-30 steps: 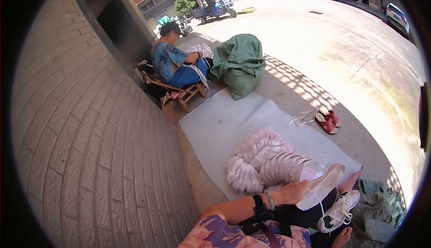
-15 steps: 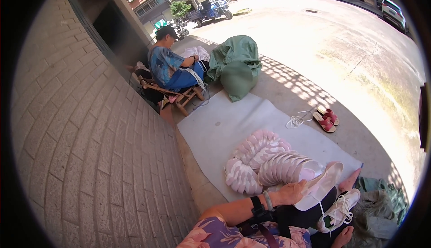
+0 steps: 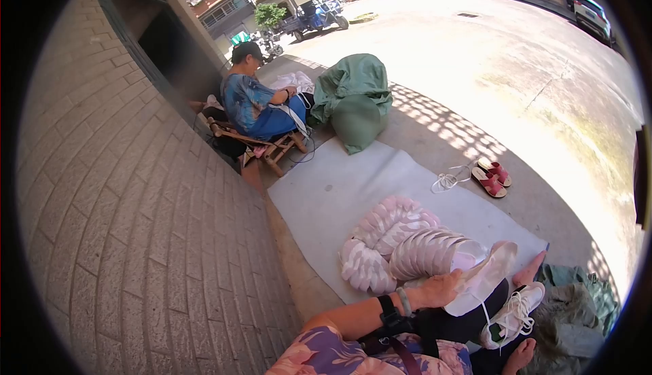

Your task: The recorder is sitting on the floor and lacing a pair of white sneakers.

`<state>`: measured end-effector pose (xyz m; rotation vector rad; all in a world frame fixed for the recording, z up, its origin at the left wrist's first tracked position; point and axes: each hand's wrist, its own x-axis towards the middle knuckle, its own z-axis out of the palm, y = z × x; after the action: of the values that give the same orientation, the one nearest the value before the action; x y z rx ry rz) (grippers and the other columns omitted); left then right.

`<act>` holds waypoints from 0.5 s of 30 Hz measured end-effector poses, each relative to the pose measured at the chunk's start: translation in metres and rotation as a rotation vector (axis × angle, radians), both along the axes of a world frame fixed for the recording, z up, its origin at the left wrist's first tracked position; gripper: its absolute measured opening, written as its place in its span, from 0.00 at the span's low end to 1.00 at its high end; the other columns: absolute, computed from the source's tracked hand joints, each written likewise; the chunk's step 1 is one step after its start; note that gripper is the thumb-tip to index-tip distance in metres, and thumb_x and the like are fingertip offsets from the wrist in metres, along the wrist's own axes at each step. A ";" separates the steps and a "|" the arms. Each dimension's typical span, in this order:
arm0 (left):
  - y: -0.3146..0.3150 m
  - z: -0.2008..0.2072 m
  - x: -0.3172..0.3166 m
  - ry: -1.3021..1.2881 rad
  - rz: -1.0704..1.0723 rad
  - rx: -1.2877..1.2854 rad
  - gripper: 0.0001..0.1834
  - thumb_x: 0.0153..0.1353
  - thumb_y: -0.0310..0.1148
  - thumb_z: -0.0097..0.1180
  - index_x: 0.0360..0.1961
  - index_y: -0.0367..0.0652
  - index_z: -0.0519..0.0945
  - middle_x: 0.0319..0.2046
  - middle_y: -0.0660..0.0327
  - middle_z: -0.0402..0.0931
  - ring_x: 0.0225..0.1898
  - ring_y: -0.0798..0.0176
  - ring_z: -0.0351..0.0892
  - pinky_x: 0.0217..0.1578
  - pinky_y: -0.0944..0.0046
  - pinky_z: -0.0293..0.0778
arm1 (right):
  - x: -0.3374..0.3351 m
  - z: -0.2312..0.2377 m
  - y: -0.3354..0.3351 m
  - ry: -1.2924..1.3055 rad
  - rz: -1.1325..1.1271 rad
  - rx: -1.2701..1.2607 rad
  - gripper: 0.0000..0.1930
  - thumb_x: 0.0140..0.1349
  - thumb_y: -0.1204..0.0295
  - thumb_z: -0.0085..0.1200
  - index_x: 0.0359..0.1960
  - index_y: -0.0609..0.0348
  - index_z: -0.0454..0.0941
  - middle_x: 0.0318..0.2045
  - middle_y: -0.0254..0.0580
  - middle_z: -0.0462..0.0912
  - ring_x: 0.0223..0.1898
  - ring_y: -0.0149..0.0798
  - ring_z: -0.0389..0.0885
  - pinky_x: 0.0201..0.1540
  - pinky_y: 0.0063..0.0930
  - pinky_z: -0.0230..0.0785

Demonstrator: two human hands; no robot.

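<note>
My left hand (image 3: 440,289) grips a flat white shoe upper (image 3: 490,276) by its near side, fingers closed on it. A white lace hangs from this upper toward a laced white shoe (image 3: 514,315) on my dark-trousered lap. Low at the right, my right hand (image 3: 521,355) is beside that shoe. Its fingers look curled, and whatever they may hold is hidden. Just beyond my left hand lies a long curving row of nested white and pale pink shoe uppers (image 3: 424,256), spread over a light sheet (image 3: 353,185).
A bundle of white laces (image 3: 445,183) and red sandals (image 3: 490,178) lie past the sheet. Crumpled green cloth (image 3: 577,307) is at my right. Beyond the sheet are a stuffed green sack (image 3: 358,103) and a seated person (image 3: 251,103). A brick wall (image 3: 163,232) runs along the left.
The view has shifted very slightly. My left hand keeps its hold on the upper, and my right hand stays by the laced shoe. The seated person's hands have moved a little.
</note>
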<state>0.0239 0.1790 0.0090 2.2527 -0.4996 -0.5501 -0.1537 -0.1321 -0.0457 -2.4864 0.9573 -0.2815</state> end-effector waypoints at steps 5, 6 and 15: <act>-0.004 0.007 0.000 -0.002 -0.016 -0.047 0.24 0.58 0.39 0.47 0.49 0.33 0.61 0.41 0.35 0.71 0.44 0.37 0.71 0.44 0.49 0.67 | -0.015 -0.077 -0.036 -0.233 0.015 -0.044 0.05 0.57 0.73 0.43 0.28 0.61 0.67 0.22 0.47 0.69 0.25 0.48 0.69 0.30 0.39 0.61; -0.004 0.006 -0.001 -0.015 -0.012 -0.072 0.23 0.58 0.39 0.47 0.48 0.34 0.61 0.40 0.35 0.71 0.44 0.37 0.71 0.43 0.49 0.67 | -0.018 -0.086 -0.040 -0.240 0.022 -0.036 0.05 0.57 0.72 0.43 0.29 0.61 0.67 0.22 0.49 0.69 0.26 0.51 0.70 0.31 0.40 0.61; -0.006 -0.001 0.007 0.001 -0.042 -0.036 0.21 0.58 0.37 0.46 0.47 0.35 0.60 0.38 0.35 0.71 0.43 0.36 0.71 0.42 0.48 0.67 | -0.015 -0.088 -0.041 -0.206 -0.009 -0.037 0.05 0.57 0.72 0.42 0.29 0.60 0.67 0.23 0.51 0.70 0.26 0.54 0.70 0.30 0.42 0.61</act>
<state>0.0310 0.1731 0.0082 2.2125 -0.5531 -0.5589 -0.1682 -0.1731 -0.1340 -2.4289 0.8853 -0.5504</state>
